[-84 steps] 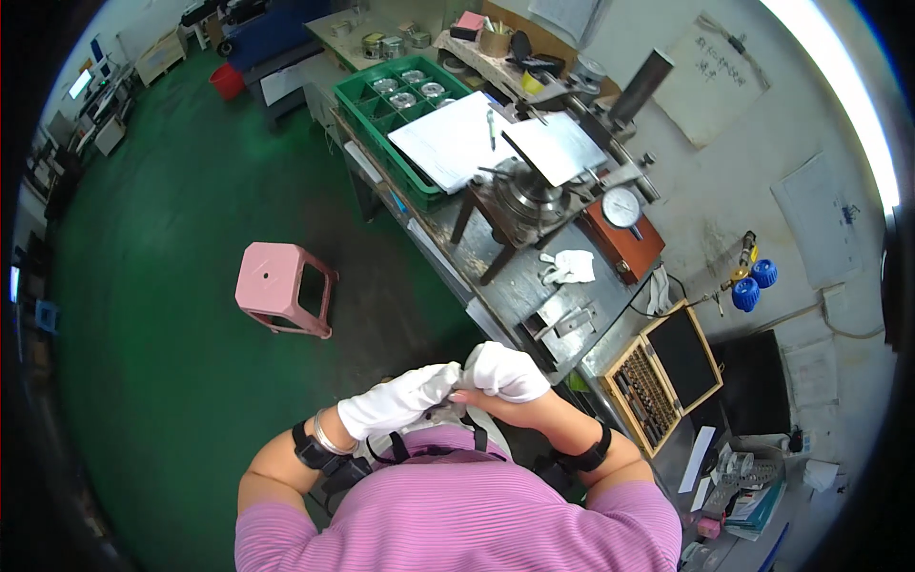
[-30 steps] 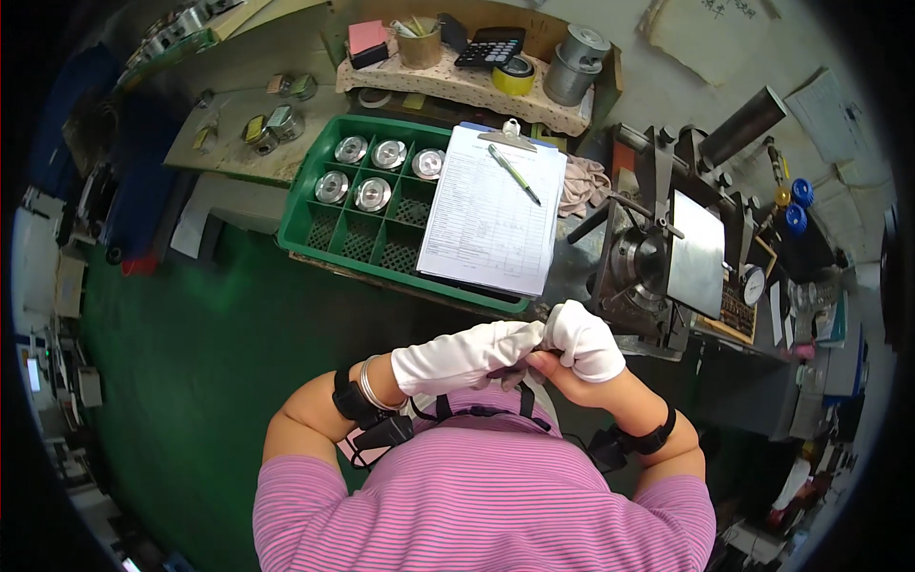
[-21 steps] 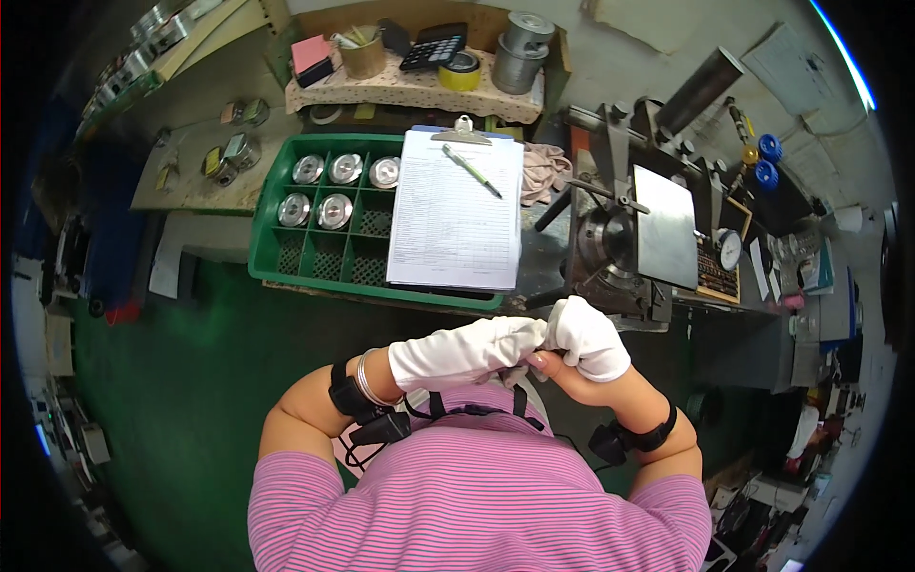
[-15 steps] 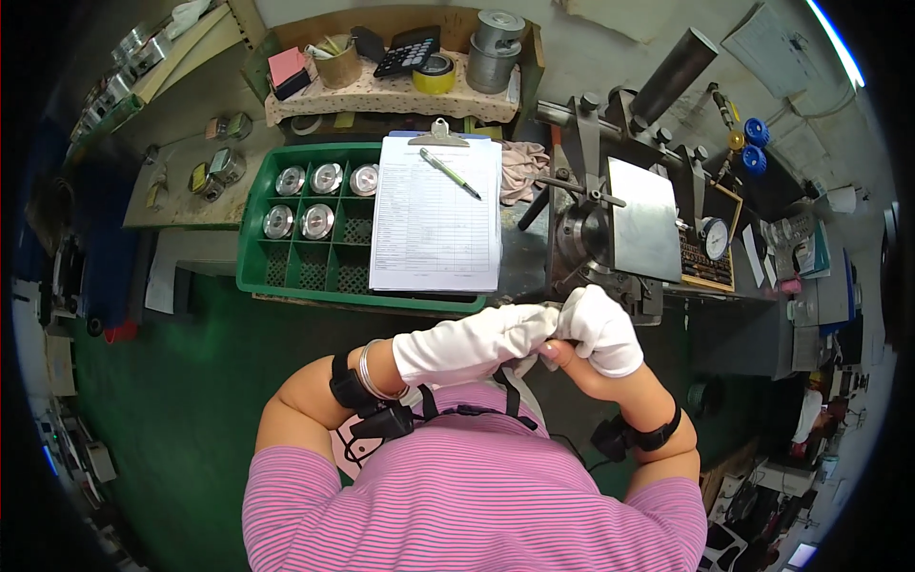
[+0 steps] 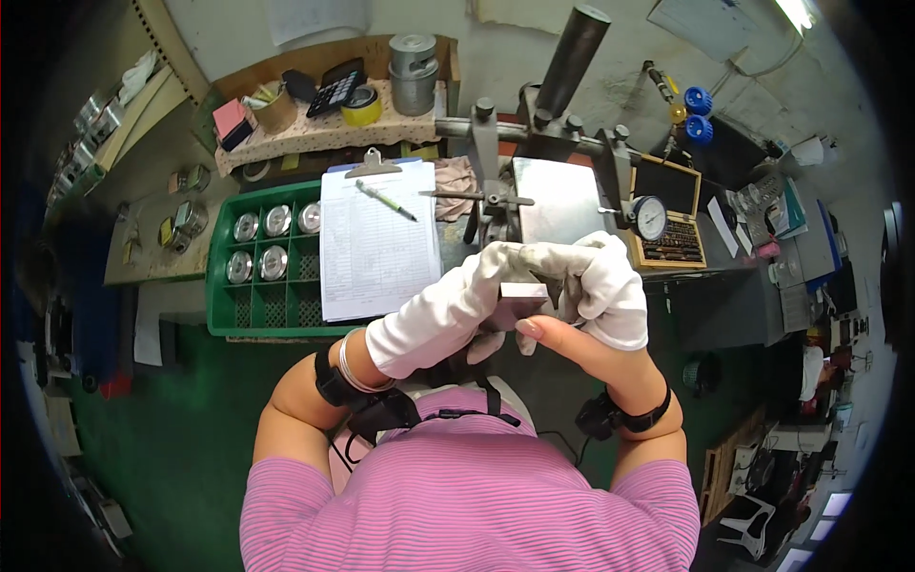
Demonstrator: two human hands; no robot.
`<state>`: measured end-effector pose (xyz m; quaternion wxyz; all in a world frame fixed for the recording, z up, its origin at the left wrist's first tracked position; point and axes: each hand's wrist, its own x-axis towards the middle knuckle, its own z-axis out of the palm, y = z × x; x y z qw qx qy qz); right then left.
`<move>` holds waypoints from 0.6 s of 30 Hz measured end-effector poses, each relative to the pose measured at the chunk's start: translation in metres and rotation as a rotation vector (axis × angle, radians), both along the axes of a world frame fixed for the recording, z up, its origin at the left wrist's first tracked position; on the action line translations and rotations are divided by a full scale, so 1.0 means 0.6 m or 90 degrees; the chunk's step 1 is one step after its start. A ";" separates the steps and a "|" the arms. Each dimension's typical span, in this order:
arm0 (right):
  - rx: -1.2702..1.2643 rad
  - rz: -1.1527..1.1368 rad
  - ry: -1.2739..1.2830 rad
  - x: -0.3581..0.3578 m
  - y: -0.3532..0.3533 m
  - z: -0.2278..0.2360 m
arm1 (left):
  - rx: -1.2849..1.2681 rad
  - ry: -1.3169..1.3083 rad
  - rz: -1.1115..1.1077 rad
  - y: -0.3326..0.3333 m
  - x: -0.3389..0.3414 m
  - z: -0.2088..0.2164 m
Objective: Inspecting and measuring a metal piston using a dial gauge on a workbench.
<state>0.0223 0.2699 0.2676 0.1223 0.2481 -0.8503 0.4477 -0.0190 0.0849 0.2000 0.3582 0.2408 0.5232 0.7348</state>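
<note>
view: swung from the green floor and pink stool 2.8 s ago onto the counter (image 5: pixel 162 276); green crate (image 5: pixel 257 286) and clipboard (image 5: pixel 376 243) came to sit just ahead.
hands: left hand (image 5: pixel 457 305) and right hand (image 5: pixel 600 286) rose from chest level, ended up in front of the press machine (image 5: pixel 543 191).
part: small grey metal block (image 5: pixel 519 296), hidden in the gloves earlier, showed between both hands.
right thumb: bare fingertip became visible under the block.
</note>
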 end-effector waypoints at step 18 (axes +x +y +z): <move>-0.175 -0.004 -0.161 -0.026 0.090 0.013 | 0.210 -0.237 -0.133 0.041 -0.025 -0.072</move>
